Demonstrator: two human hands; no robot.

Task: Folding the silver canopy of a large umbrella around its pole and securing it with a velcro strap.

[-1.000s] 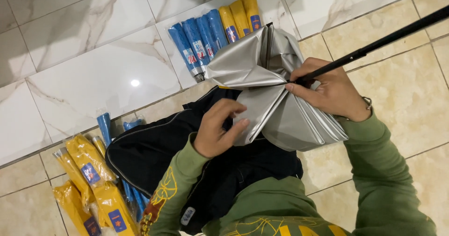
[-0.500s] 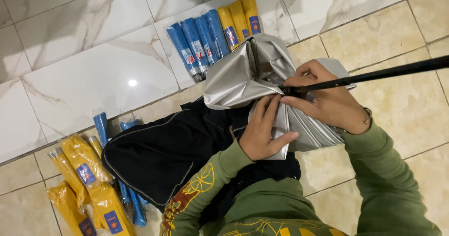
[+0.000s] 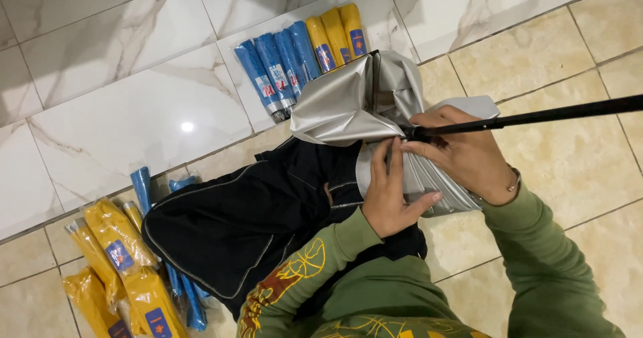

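From the head camera, the view looked down on a person in a green long-sleeved top, sitting over a tiled floor (image 3: 589, 171); an umbrella with silver canopy fabric (image 3: 348, 107) lay across the lap, partly gathered, and its black shaft (image 3: 536, 117) ran out to the right edge of the picture. The left hand (image 3: 392, 194) lay on the silver folds just below the point where the shaft met the fabric, fingers stretched up along the cloth and pressing it flat; the grip was not closed around anything. The right hand (image 3: 469, 154) was closed around the base of the shaft, thumb and fingers bunched on the gathered fabric there. Compared with half a second before, the left hand had moved up from the lower folds to sit just beside the right one, touching it; the shaft had also tilted closer to level; so the canopy looked more collected around the shaft than it was. A black cloth (image 3: 261, 217), with a thin pale seam, spread under the umbrella over the knees. On the floor above lay a row of blue packed umbrellas (image 3: 274, 70) and yellow packed umbrellas (image 3: 335, 37), side by side; at lower left there was a heap of yellow wrapped ones (image 3: 117, 258) with some blue sleeves (image 3: 142, 187) between them.
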